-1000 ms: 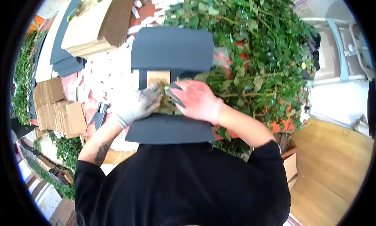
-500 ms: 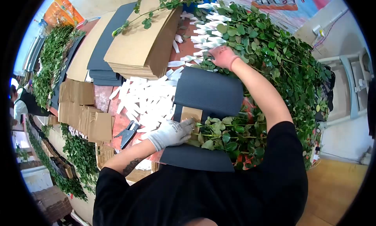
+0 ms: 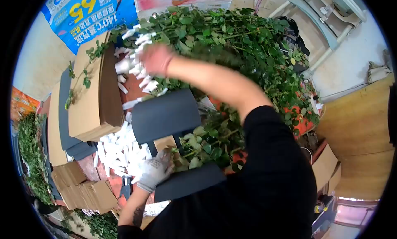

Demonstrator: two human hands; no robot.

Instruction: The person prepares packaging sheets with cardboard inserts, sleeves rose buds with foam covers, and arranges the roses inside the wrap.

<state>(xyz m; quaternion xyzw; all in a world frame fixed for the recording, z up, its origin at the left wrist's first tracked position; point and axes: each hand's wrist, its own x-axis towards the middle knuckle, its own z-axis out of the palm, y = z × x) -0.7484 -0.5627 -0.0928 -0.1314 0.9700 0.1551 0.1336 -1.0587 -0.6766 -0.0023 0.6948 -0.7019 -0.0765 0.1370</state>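
My left hand [image 3: 156, 171], in a pale glove with grey dots, lies with fingers extended over a small cardboard piece [image 3: 164, 143], beside leafy rose stems [image 3: 211, 146]. Black corrugated sheets lie around them: one curved behind [image 3: 165, 115], another in front [image 3: 190, 182]. My right hand [image 3: 157, 60], in a pink glove, is blurred above the rose pile [image 3: 215, 36]. Its fingers appear closed on a rose in a white sleeve [image 3: 123, 66]; the blurred head points left and smeared leaves trail right. Several white-sleeved rose heads [image 3: 142, 40] lie beside that hand.
Tall cardboard sheets [image 3: 89, 102] stand stacked at left, with a loose rose stem [image 3: 86, 73] on top. White sleeves [image 3: 118, 154] lie heaped by my left hand. A black-handled tool [image 3: 125, 187] and smaller cardboard pieces [image 3: 89, 193] are nearby. A white-framed chair [image 3: 318, 24] stands right.
The view has swung right. My right hand has moved from the edge of the rose pile, with a white-sleeved head now beside it. My left hand stays by the cardboard piece.
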